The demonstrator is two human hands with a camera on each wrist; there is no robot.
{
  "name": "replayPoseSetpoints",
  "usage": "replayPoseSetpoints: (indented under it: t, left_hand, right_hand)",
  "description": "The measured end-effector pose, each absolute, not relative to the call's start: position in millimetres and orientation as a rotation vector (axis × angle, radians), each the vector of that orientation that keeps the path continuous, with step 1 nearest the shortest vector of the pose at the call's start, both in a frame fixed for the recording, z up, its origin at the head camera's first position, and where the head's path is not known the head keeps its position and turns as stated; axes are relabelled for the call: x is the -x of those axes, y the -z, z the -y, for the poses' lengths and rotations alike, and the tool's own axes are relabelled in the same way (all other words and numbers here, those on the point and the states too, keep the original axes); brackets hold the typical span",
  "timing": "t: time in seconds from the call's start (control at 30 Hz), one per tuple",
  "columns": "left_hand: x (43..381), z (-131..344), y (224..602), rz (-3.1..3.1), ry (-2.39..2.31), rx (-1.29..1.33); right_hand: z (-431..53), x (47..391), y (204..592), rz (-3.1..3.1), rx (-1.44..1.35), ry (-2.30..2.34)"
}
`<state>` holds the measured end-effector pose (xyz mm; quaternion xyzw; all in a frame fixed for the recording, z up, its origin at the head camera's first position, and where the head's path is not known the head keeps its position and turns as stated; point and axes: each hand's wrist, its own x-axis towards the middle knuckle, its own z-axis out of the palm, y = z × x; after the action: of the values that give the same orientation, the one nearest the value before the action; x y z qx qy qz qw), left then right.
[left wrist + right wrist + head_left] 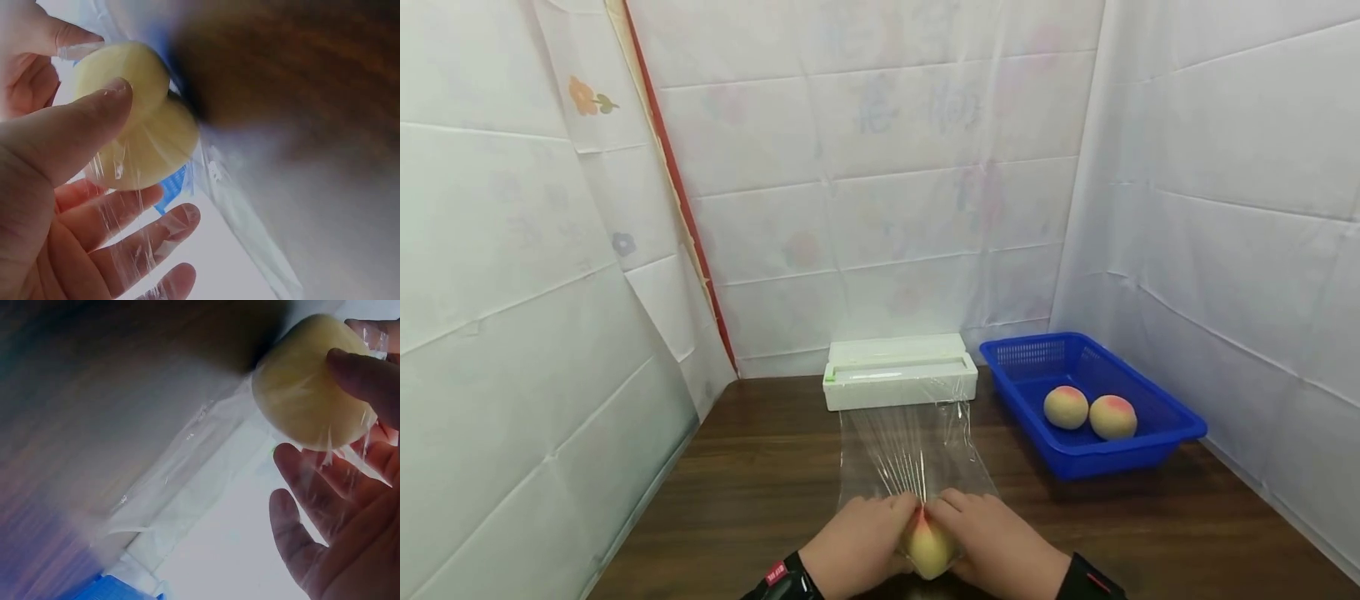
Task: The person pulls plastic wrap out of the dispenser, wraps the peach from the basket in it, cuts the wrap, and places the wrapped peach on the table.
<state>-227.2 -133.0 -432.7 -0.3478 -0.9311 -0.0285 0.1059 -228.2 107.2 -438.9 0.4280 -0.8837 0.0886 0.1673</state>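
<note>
A yellow peach (pixel 929 552) with a pink tip is between my two hands at the near side of the table. My left hand (pixel 863 537) grips it from the left, and my right hand (pixel 1000 537) from the right. Clear cling film (pixel 887 446) covers the peach and gathers in creases at its pink tip, then stretches back to a white box (pixel 898 393). In the left wrist view, the left thumb presses on the film-covered peach (pixel 156 147), with some film across the fingers. The right wrist view shows the right thumb on the peach (pixel 300 394), other fingers spread below.
On the right stands a blue plastic basket (pixel 1018 400) holding two more peaches, one peach (pixel 1066 407) beside another peach (pixel 1113 417). The dark wooden table (pixel 752 467) has white sheeting (pixel 880 208) hanging behind it and on both sides.
</note>
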Motion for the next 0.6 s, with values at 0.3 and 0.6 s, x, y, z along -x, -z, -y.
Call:
replayPoseSetpoints:
  t: [0.3,0.6]
  left_hand:
    - [245,138,419,2.788,0.093,1.028]
    - [278,149,414,3.023,0.317,1.010]
  right_hand:
    - [-107,249,422,2.650,-1.198,-0.386]
    - [-105,255,417,2.661,-1.117,-0.421]
